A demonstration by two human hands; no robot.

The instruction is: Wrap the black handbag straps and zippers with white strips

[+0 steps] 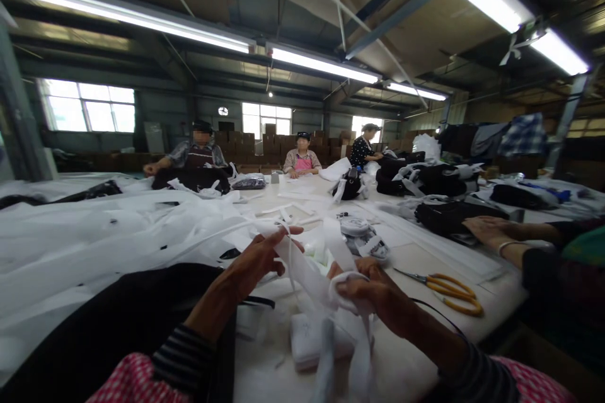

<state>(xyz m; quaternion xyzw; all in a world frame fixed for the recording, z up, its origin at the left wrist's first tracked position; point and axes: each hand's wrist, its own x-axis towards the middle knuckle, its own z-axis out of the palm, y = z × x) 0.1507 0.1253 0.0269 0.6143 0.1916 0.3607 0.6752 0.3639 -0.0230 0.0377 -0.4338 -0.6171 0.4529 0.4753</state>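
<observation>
My left hand [258,261] is raised over the table with its index finger stretched forward. A thin white strip [290,258] runs across its fingers and hangs down, seemingly pinched there. My right hand [378,289] is closed around a bundle of wide white strip [347,286], with loose lengths trailing below and a loop standing up above it. Beneath the hands lies a white block-shaped bundle [314,343], partly covered by the hanging strips. Yellow-handled scissors [454,289] rest on the table just right of my right hand.
Black fabric [155,315] and white sheeting [118,239] cover the table's left. A clear-wrapped white item [363,236] lies ahead. At the right, a co-worker's hands [494,233] touch a black bag [454,217]. Several people sit or stand across the table among black bags.
</observation>
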